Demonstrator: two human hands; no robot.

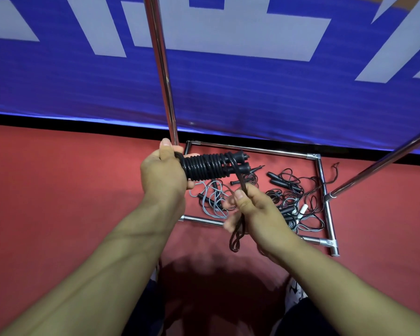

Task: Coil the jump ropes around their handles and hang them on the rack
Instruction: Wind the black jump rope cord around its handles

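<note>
Now the left hand (164, 169) grips the coiled jump rope (207, 167) out front, while the right hand (255, 214) below pinches its loose end (238, 235).

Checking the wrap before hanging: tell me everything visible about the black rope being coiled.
The black jump rope is wound in tight glossy turns around its two handles, held side by side and roughly level. The left hand grips the handle ends; the right hand pinches the taut remaining loop, which dangles below. It's above the floor pile.
</note>
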